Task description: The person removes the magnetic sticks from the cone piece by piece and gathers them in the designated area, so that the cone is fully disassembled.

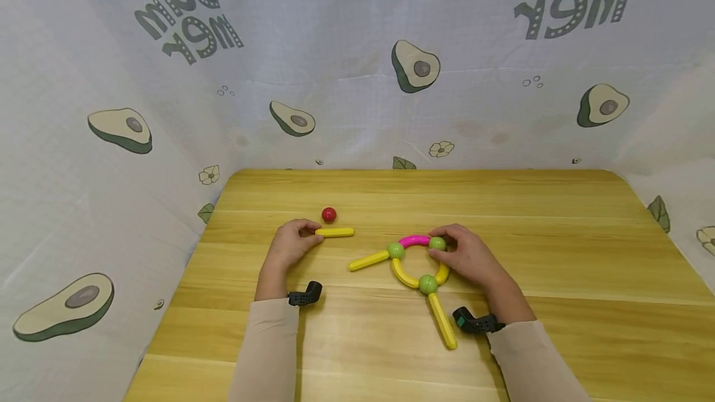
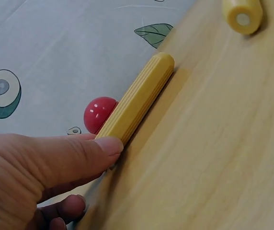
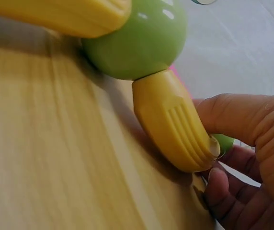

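My left hand [image 1: 290, 243] pinches one end of a straight yellow magnetic rod [image 1: 337, 232] between thumb and fingers. Just behind that rod, a red ball [image 1: 329, 214] sits on the table. On the right, my right hand [image 1: 466, 253] grips a green ball [image 1: 438, 243] at the far right of a ring. Two more green balls, a pink curved rod [image 1: 415, 240] and yellow curved rods [image 1: 403, 275] make up this ring. In the right wrist view, the thumb lies against a yellow curved rod [image 3: 175, 124], which partly hides the gripped ball.
Straight yellow rods stick out from the ring, one toward the left [image 1: 368, 260] and one toward the front [image 1: 443, 321]. Everything lies on a wooden table [image 1: 357, 352]. A printed avocado curtain [image 1: 346, 110] hangs behind the table and at its sides.
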The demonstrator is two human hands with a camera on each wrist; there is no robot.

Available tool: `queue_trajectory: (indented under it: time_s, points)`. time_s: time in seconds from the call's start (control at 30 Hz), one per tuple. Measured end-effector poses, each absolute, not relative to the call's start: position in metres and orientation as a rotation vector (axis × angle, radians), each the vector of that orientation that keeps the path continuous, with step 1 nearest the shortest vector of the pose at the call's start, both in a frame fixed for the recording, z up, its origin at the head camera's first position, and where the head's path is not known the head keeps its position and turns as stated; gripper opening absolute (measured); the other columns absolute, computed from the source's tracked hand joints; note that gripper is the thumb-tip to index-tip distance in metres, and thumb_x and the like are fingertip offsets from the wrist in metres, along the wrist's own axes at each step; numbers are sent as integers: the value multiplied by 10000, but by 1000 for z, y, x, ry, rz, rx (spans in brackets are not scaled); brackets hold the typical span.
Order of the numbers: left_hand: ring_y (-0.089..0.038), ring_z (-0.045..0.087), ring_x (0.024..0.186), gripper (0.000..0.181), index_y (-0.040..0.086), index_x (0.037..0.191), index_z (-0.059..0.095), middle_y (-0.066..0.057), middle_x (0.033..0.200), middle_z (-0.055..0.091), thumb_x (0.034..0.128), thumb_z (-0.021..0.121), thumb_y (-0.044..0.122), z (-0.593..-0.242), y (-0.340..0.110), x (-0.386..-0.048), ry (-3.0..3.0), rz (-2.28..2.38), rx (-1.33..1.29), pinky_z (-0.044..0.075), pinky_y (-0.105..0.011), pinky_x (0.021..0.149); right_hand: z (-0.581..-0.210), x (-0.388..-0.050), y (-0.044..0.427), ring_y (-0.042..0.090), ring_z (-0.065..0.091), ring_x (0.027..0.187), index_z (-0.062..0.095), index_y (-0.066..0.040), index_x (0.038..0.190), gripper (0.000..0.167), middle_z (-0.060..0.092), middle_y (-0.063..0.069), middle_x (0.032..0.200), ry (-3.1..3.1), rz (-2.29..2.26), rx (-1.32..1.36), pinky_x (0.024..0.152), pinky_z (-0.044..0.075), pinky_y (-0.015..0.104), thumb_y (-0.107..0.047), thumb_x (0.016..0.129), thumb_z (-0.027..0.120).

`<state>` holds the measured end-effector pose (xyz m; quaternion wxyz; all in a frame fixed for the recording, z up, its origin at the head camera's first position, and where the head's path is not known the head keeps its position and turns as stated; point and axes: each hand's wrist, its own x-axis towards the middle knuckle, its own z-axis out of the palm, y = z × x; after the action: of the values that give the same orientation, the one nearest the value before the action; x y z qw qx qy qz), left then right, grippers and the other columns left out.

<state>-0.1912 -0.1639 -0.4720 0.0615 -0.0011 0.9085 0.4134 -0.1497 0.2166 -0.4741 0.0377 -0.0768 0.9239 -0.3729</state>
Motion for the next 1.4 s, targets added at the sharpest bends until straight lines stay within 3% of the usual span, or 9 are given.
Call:
queue_trajectory:
  time_s: [0.37, 0.63, 0.73, 0.9, 1.03, 1.23, 1.4]
  points:
    - [-255, 659, 1073, 303, 134, 1197, 737, -71, 1206, 705, 909, 789, 215, -473, -162, -191, 2762, 1274, -1, 528, -441, 958, -468, -149, 223, 272, 581, 998, 671, -66, 1254, 352, 650, 139, 1158, 2878, -1063, -218, 898, 496, 454, -199, 936, 743]
    - [-261, 628, 1065, 352, 139, 1216, 722, -78, 1188, 682, 889, 808, 236, -473, -165, -191, 2752, 1317, -13, 512, -432, 944, -457, -146, 211, 374, 589, 1146, 698, -45, 1217, 329, 675, 182, 1221, 2966, -1056, -240, 1024, 465, 584, -182, 923, 755]
    - [-250, 588, 1011, 333, 126, 1174, 722, -77, 1097, 642, 877, 818, 242, -473, -165, -191, 2762, 1339, -17, 486, -395, 895, -453, -144, 200, 388, 566, 1177, 718, -60, 1181, 294, 692, 161, 1202, 2990, -1042, -268, 1031, 456, 590, -183, 918, 760]
    - [-218, 460, 816, 280, 97, 1023, 678, -42, 858, 462, 857, 836, 258, -470, -165, -192, 2794, 1403, -27, 384, -332, 713, -448, -138, 183, 326, 592, 1089, 730, -69, 1144, 269, 706, 107, 1125, 3010, -996, -355, 954, 520, 524, -197, 911, 770]
    - [-199, 413, 731, 278, 104, 928, 641, -21, 790, 402, 863, 831, 297, -466, -165, -191, 2840, 1454, -22, 342, -307, 637, -446, -134, 174, 273, 614, 1020, 737, -63, 1118, 250, 708, 78, 1074, 3037, -969, -415, 890, 550, 468, -153, 889, 786]
    - [-194, 393, 686, 266, 124, 861, 638, -20, 752, 400, 891, 805, 329, -450, -156, -186, 2874, 1553, 107, 314, -284, 599, -444, -131, 162, 154, 623, 890, 704, -62, 1206, 305, 696, 33, 1036, 2849, -1045, -455, 783, 558, 336, -175, 926, 746]
    - [-175, 463, 704, 166, 133, 874, 699, -9, 764, 503, 912, 790, 267, -438, -134, -180, 2824, 1512, 350, 377, -254, 613, -454, -131, 154, 135, 603, 874, 646, -44, 1313, 409, 680, 37, 1025, 2779, -1048, -444, 776, 543, 328, -227, 956, 725]
